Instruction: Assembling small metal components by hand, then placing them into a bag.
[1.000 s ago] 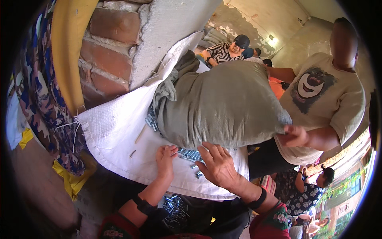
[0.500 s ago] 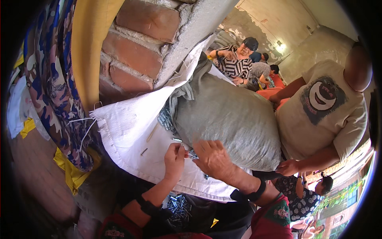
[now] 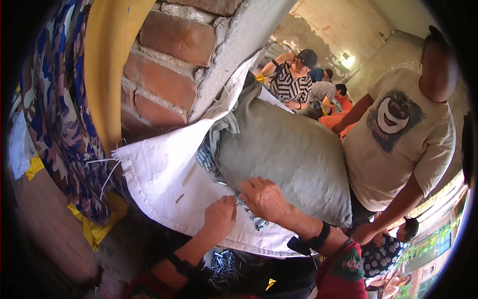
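Pointing variously, metal fasteners [image 3: 260, 224], sack [image 3: 284, 144] sloping rightward

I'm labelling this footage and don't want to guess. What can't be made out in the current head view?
All in the head view:
Whether the right hand holds any metal parts: its own back hides the palm.
What the left hand grips, if anything: the hand itself hides it.
Contents of the grey-green sack: covered by its fabric.
Top of the camouflage cloth: cut off by the upper edge.
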Demonstrator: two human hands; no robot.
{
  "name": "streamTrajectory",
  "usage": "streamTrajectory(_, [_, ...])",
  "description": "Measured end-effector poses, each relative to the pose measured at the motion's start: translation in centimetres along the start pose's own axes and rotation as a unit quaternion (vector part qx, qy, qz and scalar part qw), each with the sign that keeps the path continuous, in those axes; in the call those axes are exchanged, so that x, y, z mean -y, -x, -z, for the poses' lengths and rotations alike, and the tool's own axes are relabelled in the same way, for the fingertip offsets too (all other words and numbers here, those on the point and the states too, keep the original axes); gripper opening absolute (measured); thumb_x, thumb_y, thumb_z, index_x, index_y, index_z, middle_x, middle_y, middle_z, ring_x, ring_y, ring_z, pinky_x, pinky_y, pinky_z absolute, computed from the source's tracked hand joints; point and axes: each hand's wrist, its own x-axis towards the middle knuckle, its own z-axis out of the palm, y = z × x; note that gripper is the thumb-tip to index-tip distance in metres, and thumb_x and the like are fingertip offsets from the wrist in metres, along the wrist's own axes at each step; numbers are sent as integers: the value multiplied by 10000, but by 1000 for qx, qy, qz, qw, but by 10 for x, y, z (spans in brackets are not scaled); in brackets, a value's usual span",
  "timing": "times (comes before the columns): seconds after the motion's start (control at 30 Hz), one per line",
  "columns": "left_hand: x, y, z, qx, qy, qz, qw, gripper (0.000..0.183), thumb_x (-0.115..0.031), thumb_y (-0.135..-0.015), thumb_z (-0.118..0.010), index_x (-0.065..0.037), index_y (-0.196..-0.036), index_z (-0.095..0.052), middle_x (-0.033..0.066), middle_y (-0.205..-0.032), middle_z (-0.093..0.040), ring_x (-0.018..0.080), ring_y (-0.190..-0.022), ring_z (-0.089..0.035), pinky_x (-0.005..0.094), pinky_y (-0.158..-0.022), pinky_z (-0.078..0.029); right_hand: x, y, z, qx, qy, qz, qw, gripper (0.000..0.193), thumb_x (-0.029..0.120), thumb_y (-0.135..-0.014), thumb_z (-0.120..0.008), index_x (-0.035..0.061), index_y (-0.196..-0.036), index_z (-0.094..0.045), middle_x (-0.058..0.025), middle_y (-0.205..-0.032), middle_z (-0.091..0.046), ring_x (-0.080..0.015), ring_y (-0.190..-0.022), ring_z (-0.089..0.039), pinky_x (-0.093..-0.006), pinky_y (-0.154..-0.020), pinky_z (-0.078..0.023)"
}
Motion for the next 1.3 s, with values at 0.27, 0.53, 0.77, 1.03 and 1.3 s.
streamTrajectory(0.27, [6,2,1,51,-182,-114,975,184,-80,-672,-594,-69,-848,-542,85,-816,-542,248,-767,-582,374,-632,-458,-60,-102,-4,-87,81,-32,992,189,120,-737,-586,25,-879,-504,-143,-900,-555,-334,-842,-570,-409,-708,-483])
streamTrajectory(0.53, [18,2,-15,60,-240,-134,960,161,-96,-722,-557,-77,-882,-568,86,-847,-531,253,-777,-557,356,-636,-471,-56,-128,-54,-40,3,-61,997,269,250,-760,-638,0,-839,-581,-186,-888,-587,-356,-821,-590,-436,-719,-487])
streamTrajectory(0.77, [14,-9,-15,82,-229,-134,961,168,-100,-722,-570,-66,-887,-563,94,-870,-536,279,-820,-553,383,-676,-478,-51,-78,-25,-40,16,-62,997,263,256,-769,-637,24,-863,-557,-175,-876,-580,-353,-811,-598,-436,-685,-502])
streamTrajectory(1.03, [5,-3,-8,104,-217,-140,960,134,-124,-812,-561,-70,-932,-537,101,-935,-540,306,-888,-545,415,-732,-467,-17,20,43,-31,17,-86,996,236,237,-782,-604,5,-816,-587,-179,-844,-603,-348,-753,-618,-414,-670,-509])
streamTrajectory(1.3, [6,8,-1,56,-103,-153,981,123,-102,-845,-551,-50,-954,-531,119,-920,-579,334,-861,-561,419,-706,-454,20,147,100,-35,23,-140,989,235,231,-782,-617,12,-839,-553,-165,-790,-583,-358,-715,-598,-427,-639,-487])
